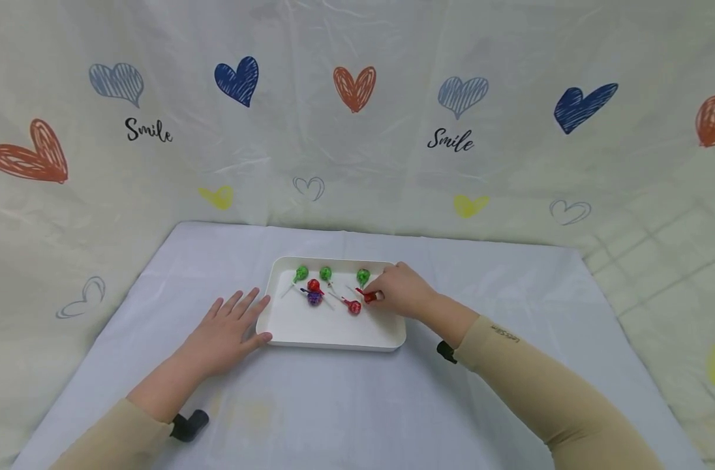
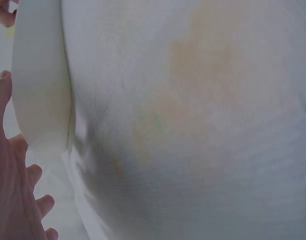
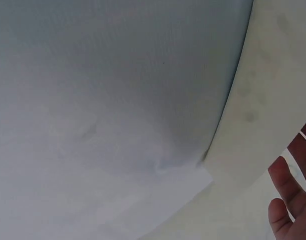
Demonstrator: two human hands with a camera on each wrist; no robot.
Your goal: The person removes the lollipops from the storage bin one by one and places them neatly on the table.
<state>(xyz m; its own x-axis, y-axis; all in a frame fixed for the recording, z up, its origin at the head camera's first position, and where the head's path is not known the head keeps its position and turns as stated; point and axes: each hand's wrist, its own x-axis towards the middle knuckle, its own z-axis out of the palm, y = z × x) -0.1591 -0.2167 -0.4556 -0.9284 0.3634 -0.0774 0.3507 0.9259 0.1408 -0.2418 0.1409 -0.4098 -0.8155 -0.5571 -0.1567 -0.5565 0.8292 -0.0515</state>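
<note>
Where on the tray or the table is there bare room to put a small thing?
The tray is bare between the lollipops and its front rim. The tablecloth is free on the tray's near side, between the arms. The tray's middle and far parts are crowded with lollipops; the right hand pinches a red one.

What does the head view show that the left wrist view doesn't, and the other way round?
Only the head view: the lollipops, the hearts on the backdrop and both sleeves.
Only the left wrist view: the underside of the left hand.
Both: that hand, the tray, the cloth and, barely in the wrist view, the right hand.
</note>
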